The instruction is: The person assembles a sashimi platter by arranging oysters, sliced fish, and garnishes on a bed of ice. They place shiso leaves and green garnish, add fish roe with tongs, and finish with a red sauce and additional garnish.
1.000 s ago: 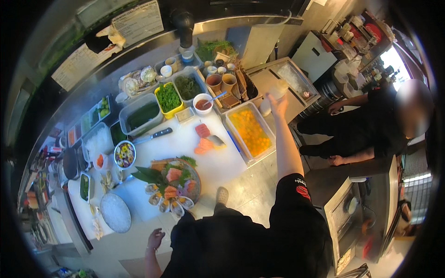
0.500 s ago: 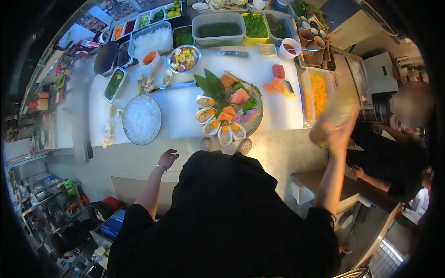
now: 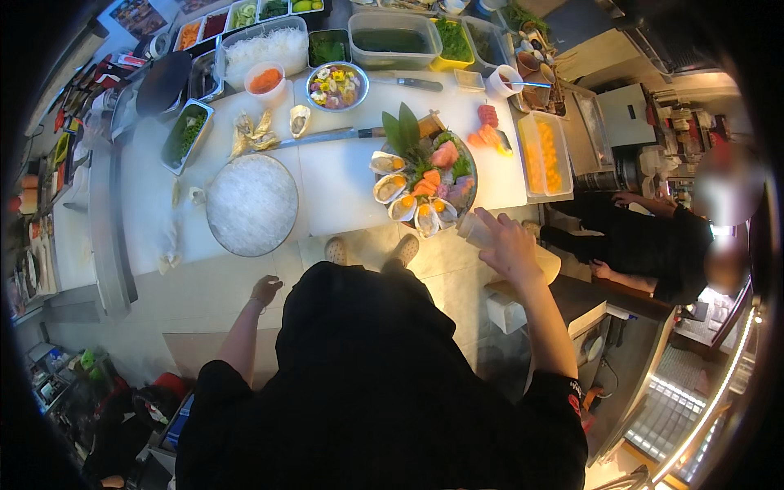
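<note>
My right hand (image 3: pixel 508 247) is closed around a pale squeeze bottle (image 3: pixel 474 232), tilted with its narrower end toward the platter; a yellowish part sticks out behind the hand. The round platter (image 3: pixel 472 192) bears sashimi pieces (image 3: pixel 445 153), green leaves (image 3: pixel 402 131) and several oysters (image 3: pixel 389 189) topped with orange along its near left edge. My left hand (image 3: pixel 265 289) hangs before the counter, loosely open and holding nothing. Nearest to it is a round dish of crushed ice (image 3: pixel 251 206).
Across the white cutting board (image 3: pixel 335 175) lies a long knife (image 3: pixel 327 136). Behind it stand a bowl of flowers (image 3: pixel 337 86) and several ingredient tubs (image 3: pixel 392 41). Fish pieces (image 3: pixel 490 131) and an orange-filled container (image 3: pixel 545 155) are to the right. Another person (image 3: pixel 637 237) stands at the right.
My right hand has come leftward and down from above the orange-filled container, carrying the bottle to the platter's near right edge. My left hand remains low, empty. The whole view has shifted slightly.
</note>
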Available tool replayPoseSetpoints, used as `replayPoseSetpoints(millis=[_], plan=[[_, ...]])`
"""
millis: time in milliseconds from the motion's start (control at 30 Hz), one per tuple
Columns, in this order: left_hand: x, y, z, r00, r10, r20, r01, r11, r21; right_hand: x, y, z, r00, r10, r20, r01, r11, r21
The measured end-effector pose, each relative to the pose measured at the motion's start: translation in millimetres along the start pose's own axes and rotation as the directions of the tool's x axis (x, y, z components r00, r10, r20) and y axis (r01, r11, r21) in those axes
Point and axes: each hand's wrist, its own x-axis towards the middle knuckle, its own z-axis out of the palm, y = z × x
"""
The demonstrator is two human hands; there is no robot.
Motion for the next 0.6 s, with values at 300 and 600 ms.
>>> replayPoseSetpoints(millis=[300,600], plan=[[13,-8,2,0.991,-0.097,-0.094,0.048,0.901,-0.431,1,-37,-41,0.997,0.006,0.078,0.006,0.988,-0.153],[-16,-7,31,0.983,-0.182,-0.014,0.163,0.909,-0.383,14,-85,-62,0.985,0.042,0.165,0.001,0.968,-0.250]])
